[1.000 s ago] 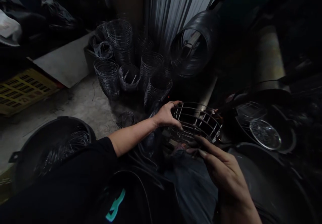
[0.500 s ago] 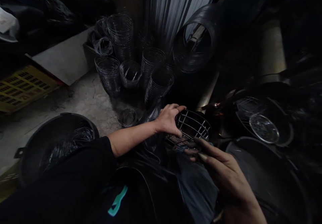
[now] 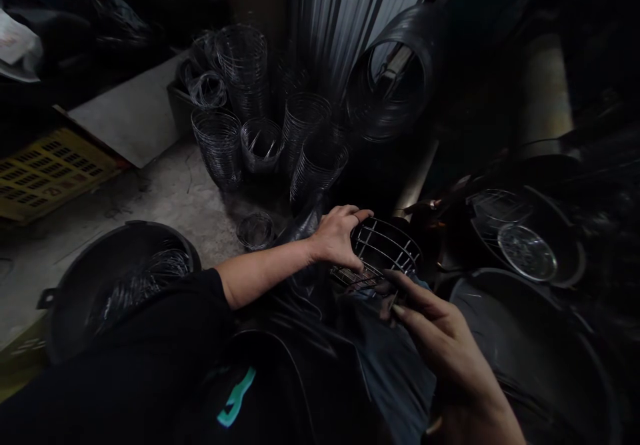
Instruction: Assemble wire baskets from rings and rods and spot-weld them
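A round cage of welded metal wire (image 3: 400, 250) lies on its side at my lap, its bars curving away from me. My left hand (image 3: 340, 237) grips its left side, with the thumb on the near bars and the fingers over the far edge. Close to the near right side of the cage is my right hand (image 3: 435, 328), its thumb and fingers pinched together. A thin dark sliver seems to show at those fingertips, but it is too dim to name. Dark cloth and a black apron (image 3: 270, 378) cover my legs beneath the cage.
Stacks of wire rings (image 3: 217, 145) stand on the concrete floor ahead. A large wire coil (image 3: 360, 98) leans near the corrugated wall. A black tub (image 3: 60, 311) with wire pieces is at left, another dark tub (image 3: 480, 318) at right. A yellow crate (image 3: 50, 171) sits far left.
The fingers of my right hand have drawn in from a stretched position to a pinch beside the cage. My left hand keeps its hold. The view has shifted slightly.
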### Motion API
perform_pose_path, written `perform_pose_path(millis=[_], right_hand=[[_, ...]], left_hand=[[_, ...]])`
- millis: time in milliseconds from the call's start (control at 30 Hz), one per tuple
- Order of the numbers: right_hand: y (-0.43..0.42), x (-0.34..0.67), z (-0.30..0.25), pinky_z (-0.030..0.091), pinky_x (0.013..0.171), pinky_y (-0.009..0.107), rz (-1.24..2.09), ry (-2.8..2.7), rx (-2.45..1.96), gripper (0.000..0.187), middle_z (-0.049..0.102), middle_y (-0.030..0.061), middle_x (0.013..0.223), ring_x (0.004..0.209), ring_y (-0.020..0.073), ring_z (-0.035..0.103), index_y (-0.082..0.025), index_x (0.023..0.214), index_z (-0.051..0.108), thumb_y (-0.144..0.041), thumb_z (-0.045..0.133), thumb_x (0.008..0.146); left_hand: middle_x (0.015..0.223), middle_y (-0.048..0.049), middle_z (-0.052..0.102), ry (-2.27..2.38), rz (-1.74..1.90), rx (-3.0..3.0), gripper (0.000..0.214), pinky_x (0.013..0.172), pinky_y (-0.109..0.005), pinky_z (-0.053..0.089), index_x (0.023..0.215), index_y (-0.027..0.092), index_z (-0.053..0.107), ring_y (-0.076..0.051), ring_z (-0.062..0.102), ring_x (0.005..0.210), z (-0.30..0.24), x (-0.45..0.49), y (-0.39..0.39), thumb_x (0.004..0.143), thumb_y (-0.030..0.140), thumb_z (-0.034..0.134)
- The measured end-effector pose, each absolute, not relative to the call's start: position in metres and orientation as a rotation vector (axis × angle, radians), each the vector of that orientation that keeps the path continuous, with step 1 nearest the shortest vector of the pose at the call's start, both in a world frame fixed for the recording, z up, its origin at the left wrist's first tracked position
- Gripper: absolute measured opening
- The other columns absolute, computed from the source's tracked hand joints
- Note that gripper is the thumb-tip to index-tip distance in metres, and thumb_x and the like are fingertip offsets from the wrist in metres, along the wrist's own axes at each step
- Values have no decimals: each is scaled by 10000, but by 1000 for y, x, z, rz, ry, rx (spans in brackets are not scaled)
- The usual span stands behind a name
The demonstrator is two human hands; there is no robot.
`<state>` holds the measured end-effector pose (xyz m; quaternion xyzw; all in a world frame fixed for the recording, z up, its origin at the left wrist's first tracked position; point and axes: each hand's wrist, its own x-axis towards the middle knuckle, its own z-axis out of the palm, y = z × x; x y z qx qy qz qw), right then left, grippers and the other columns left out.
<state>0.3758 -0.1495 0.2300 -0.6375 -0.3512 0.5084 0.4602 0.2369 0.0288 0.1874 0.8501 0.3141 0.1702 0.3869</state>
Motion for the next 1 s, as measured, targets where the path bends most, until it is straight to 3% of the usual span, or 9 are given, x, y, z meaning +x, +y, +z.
perform_pose_path(millis=[67,133,267,467,733,867,1000], right_hand=[[-151,373,233,554,823,344,1223,-950,-1652,572,688,97,1135,966,241,671,-209,1245,634,-332,788,708],[-150,370,235,543,872,386,1115,-1069,-1724,539,677,98,1162,1032,277,649,-204,1185,674,-364,793,684],[-142,370,232,565,777,333,882,-1365,-1770,318,730,76,957,872,242,689,-228,1023,751,-420,685,779],[-124,383,219,543,671,284,518,-1694,-1865,300,727,68,834,738,200,690,-208,937,754,-390,519,896],[-119,381,223,538,706,325,-242,-2263,-2047,333,725,113,975,799,234,685,-147,1125,690,-195,538,833],[-116,391,219,515,621,291,-327,-2219,-1993,286,736,72,847,685,203,680,-173,1034,729,-210,493,877],[-116,403,212,519,644,272,-286,-2042,-1900,311,738,61,830,687,180,683,-189,968,746,-252,446,919]], left_hand=[[1354,-126,458,791,437,2173,1074,1036,-522,406,1342,215,469,-335,442,1245,189,236,28,359,404,857],[1352,-137,460,783,448,2179,1083,1037,-529,403,1343,196,470,-340,444,1242,190,236,27,356,416,858],[1348,-149,465,769,464,2205,1094,1043,-538,393,1343,186,472,-346,436,1252,190,236,24,353,449,858],[1343,-150,475,718,498,2273,1055,1024,-530,397,1351,201,469,-331,454,1236,189,240,14,406,521,815],[1349,-154,477,777,521,2267,1035,1028,-530,390,1343,188,480,-340,451,1241,196,251,18,420,536,793],[1344,-156,479,766,547,2261,1023,1030,-526,391,1345,181,477,-338,447,1246,198,260,22,429,513,791],[1349,-150,469,777,537,2232,1012,1035,-523,391,1346,204,469,-337,440,1254,202,267,24,432,489,794]])
